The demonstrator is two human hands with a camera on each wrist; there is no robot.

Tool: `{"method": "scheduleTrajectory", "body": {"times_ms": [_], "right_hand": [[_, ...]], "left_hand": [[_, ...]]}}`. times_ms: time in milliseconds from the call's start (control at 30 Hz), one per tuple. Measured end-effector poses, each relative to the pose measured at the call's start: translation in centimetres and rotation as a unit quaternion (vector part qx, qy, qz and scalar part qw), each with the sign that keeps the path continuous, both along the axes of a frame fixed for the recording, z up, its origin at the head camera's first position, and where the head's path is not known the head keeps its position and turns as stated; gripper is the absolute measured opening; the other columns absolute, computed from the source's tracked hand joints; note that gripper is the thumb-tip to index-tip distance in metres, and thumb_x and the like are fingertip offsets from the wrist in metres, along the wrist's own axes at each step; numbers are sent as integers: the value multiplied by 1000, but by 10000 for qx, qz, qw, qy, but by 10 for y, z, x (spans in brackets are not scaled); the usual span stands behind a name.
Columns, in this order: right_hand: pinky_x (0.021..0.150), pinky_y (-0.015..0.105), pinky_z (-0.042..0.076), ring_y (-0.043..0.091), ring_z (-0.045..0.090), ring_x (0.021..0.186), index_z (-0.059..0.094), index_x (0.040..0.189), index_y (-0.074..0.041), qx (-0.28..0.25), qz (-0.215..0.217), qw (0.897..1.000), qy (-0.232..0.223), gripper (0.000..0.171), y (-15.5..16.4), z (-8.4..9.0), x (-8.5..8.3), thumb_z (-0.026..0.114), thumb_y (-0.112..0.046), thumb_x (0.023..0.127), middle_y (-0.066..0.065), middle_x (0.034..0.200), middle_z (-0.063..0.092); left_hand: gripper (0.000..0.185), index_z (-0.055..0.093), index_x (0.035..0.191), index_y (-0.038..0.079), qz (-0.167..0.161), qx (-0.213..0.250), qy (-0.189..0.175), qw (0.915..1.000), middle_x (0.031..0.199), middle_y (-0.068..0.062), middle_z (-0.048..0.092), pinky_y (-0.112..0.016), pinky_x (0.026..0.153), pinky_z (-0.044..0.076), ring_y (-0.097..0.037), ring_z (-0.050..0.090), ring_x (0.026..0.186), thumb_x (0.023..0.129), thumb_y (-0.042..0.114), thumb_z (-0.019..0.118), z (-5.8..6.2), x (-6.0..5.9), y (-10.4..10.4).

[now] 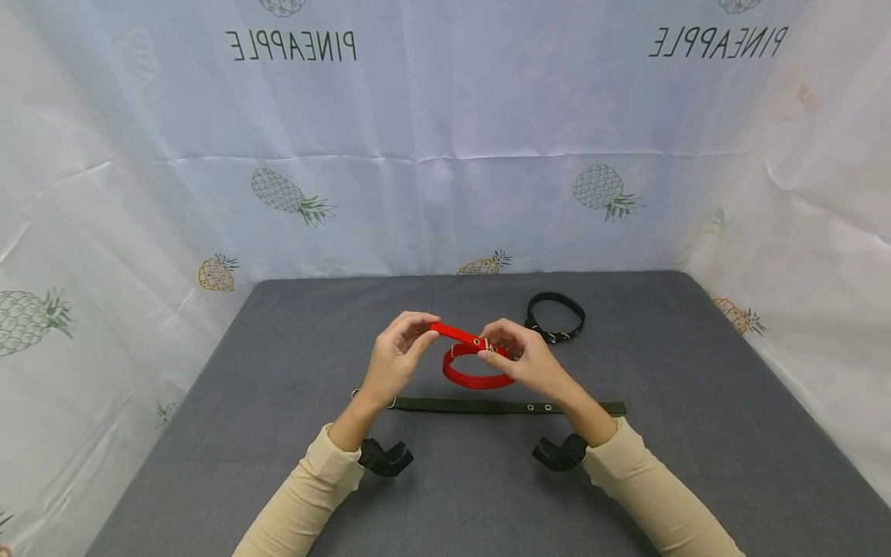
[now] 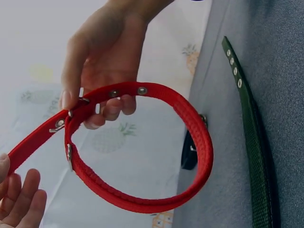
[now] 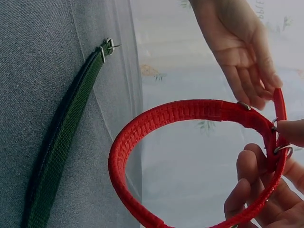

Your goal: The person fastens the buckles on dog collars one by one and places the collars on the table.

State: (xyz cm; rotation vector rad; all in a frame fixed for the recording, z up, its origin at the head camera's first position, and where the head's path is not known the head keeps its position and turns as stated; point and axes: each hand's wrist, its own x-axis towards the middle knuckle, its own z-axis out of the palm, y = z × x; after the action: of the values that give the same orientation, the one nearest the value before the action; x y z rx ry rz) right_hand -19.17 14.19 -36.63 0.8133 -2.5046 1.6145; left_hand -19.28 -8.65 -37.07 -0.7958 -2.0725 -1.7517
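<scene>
A red collar (image 1: 476, 382), looped through its metal buckle, is held up above the table. My left hand (image 1: 391, 360) pinches the strap's free end between thumb and fingers. At the buckle, my right hand (image 1: 527, 362) grips the collar, its thumb (image 3: 292, 132) pressed beside the metal frame. The left wrist view shows the strap's tail (image 2: 33, 145) stretched out from the buckle, with metal eyelets along the band. Below both hands, a dark green collar (image 1: 459, 405) lies unbuckled and straight across the table. Part of it is hidden by my right wrist.
Behind my right hand, a black collar (image 1: 583, 316) lies buckled in a loop on the grey table (image 1: 313, 333). A pineapple-print curtain (image 1: 418, 209) hangs at the back and both sides. Black wrist mounts (image 1: 386, 458) stick out under both forearms.
</scene>
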Motion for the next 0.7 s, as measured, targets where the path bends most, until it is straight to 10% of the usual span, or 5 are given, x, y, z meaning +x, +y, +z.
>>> {"method": "scheduleTrajectory", "body": {"times_ms": [700], "right_hand": [[64, 25, 53, 21, 63, 72, 58, 104, -2, -6, 77, 10000, 33, 15, 4, -4, 0, 64, -3, 90, 20, 92, 67]], "left_hand": [[26, 60, 116, -10, 5, 68, -113, 9999, 111, -26, 59, -11, 87, 52, 6, 60, 98, 90, -5, 61, 1, 0, -4]]}}
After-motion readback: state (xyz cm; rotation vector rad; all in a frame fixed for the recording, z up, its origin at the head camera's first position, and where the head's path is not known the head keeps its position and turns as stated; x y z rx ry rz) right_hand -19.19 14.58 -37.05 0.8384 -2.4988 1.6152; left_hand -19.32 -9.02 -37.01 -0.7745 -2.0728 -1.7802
